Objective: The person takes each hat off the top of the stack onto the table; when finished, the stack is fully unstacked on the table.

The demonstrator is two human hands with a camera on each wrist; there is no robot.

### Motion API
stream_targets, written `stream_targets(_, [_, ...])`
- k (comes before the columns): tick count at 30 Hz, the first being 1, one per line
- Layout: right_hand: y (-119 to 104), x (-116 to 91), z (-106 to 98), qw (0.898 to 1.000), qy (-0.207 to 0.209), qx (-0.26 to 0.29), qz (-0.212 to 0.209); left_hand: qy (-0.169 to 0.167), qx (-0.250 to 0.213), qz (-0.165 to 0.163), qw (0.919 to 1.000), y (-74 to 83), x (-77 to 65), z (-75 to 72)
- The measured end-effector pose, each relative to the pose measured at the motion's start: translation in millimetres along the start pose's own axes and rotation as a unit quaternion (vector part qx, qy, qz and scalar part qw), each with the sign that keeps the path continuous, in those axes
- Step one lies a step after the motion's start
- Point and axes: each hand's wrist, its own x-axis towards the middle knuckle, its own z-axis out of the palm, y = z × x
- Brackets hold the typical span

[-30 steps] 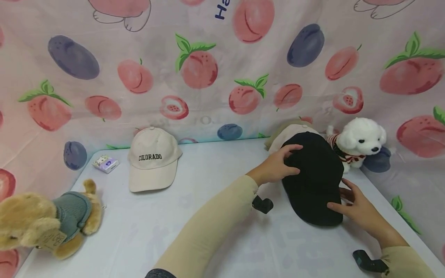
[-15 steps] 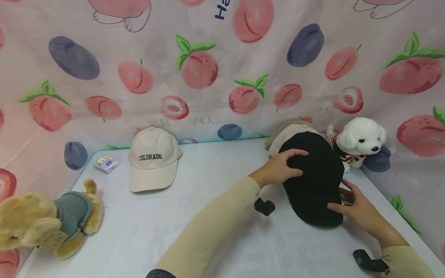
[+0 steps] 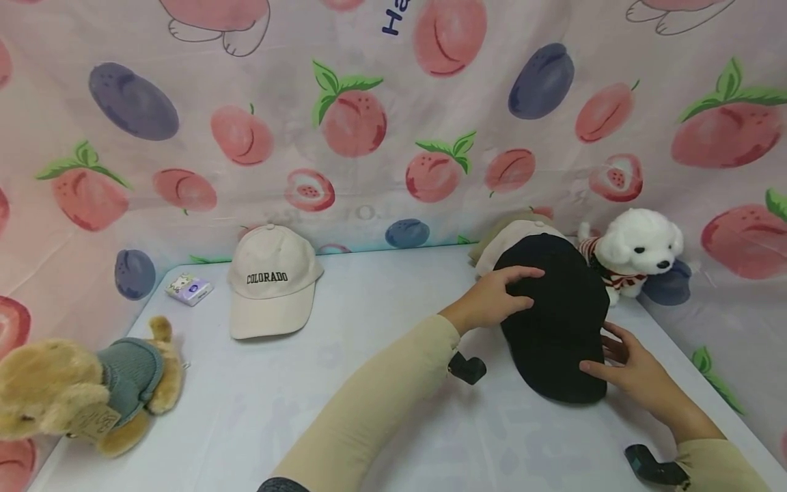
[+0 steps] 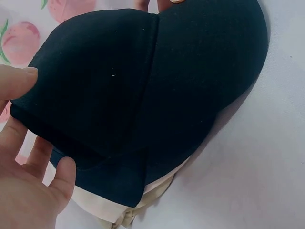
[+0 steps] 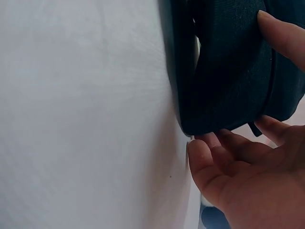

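A black baseball cap (image 3: 556, 321) lies at the right of the table, brim toward me, over a cream cap (image 3: 501, 244). Behind that, an olive cap (image 3: 482, 247) shows only its edge. My left hand (image 3: 488, 297) holds the crown's left side. In the left wrist view, one digit lies on top of the black fabric and the other fingers (image 4: 38, 152) curl at its lower edge. With the thumb on top, my right hand (image 3: 636, 372) grips the cap's right side near the brim; its other fingers (image 5: 238, 145) reach along the edge and are partly hidden.
A cream COLORADO cap (image 3: 270, 283) stands at the back left, beside a small purple-and-white packet (image 3: 188, 289). A brown plush dog (image 3: 92, 389) in a blue-grey top sits at the left edge. A white plush dog (image 3: 636, 246) stands right behind the black cap.
My left hand has shifted slightly to the right and down, and the black cap's crown has moved a little to the left. The right hand stays almost where it was.
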Motion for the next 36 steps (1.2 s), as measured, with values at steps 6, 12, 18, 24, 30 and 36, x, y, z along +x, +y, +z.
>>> stream_targets(6, [-1,-1,0,1.000,-0.001,0.007,0.008,-0.004,0.007,0.000,1.0000,0.6,-0.7,-1.0])
stream_targets(12, [-4,-5,-1,1.000,0.001,-0.005,0.007,-0.016,0.008,-0.007,0.9998,4.9,-3.0,-4.6])
stream_targets(18, [-10,-9,-3,1.000,0.014,-0.001,-0.017,-0.021,0.021,-0.007,0.9995,6.5,-8.2,-12.1])
stream_targets(24, [-16,-13,-3,0.999,0.023,-0.009,-0.037,-0.025,0.017,-0.003,0.9995,11.3,-13.5,-18.9])
stream_targets(30, [-24,-16,-2,0.998,0.026,-0.016,-0.055,-0.020,0.023,0.014,0.9994,16.2,-20.7,-26.8])
stream_targets(36, [-32,-16,-1,0.998,0.027,-0.019,-0.060,-0.008,0.029,0.030,0.9991,19.5,-26.8,-34.1])
